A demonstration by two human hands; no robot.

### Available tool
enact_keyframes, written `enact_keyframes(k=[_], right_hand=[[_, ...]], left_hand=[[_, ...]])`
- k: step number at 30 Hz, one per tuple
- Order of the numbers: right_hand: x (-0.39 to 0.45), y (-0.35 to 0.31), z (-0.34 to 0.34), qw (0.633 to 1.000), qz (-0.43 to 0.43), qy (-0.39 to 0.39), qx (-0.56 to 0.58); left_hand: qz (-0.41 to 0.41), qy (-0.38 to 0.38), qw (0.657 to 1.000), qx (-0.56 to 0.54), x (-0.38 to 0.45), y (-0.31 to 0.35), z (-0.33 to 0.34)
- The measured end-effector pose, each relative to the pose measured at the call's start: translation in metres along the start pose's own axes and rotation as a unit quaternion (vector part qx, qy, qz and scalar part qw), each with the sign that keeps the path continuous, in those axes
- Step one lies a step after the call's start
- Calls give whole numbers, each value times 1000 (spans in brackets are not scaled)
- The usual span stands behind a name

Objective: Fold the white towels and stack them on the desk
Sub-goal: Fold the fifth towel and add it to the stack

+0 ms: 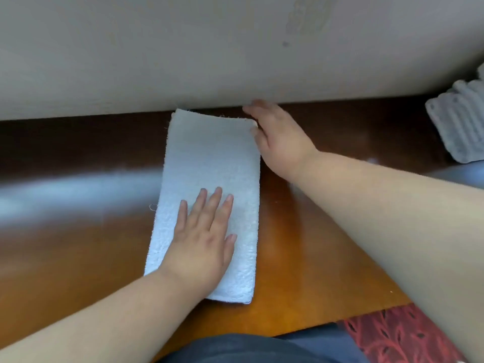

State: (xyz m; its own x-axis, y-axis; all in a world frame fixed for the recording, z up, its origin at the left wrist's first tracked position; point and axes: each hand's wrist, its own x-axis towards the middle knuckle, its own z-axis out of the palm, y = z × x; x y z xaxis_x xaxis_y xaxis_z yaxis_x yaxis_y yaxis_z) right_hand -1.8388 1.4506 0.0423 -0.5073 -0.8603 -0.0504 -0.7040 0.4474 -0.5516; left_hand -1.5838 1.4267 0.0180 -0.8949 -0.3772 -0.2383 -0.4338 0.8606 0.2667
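The left hand [203,238] lies flat, palm down, on the near half of a white towel [209,163], its four fingers straight and slightly spread, pointing toward the wall, thumb out to the side. It presses the cloth rather than gripping it. The right hand [277,137] reaches to the towel's far right corner, by the desk's back edge; its fingertips curl at that corner and seem to pinch it, though the blur leaves the hold uncertain. Both forearms are bare.

The towel is a long, narrow rectangle of nubby terry cloth, folded lengthwise, running from close to the desk's front edge to the back edge where it meets the wall [183,53]. Its edges are a little frayed.

The desk [314,244] is glossy reddish-brown wood with pale reflections. At its far right edge sits a stack of folded white towels [461,121], ribbed layers showing, well apart from the hands. A red patterned carpet [400,336] shows below the front edge.
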Motion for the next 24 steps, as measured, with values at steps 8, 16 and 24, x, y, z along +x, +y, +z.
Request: enact_keyframes(k=[8, 16, 24], right_hand=[[58, 30, 0, 976, 130, -169, 35], [-39, 76, -21, 958, 217, -167, 91], [-99, 83, -17, 982, 144, -113, 45]], left_hand=[[-38, -77, 992, 87, -26, -62, 7], [-75, -102, 973, 194, 6, -96, -28], [-288, 55, 953, 78, -21, -38, -9]])
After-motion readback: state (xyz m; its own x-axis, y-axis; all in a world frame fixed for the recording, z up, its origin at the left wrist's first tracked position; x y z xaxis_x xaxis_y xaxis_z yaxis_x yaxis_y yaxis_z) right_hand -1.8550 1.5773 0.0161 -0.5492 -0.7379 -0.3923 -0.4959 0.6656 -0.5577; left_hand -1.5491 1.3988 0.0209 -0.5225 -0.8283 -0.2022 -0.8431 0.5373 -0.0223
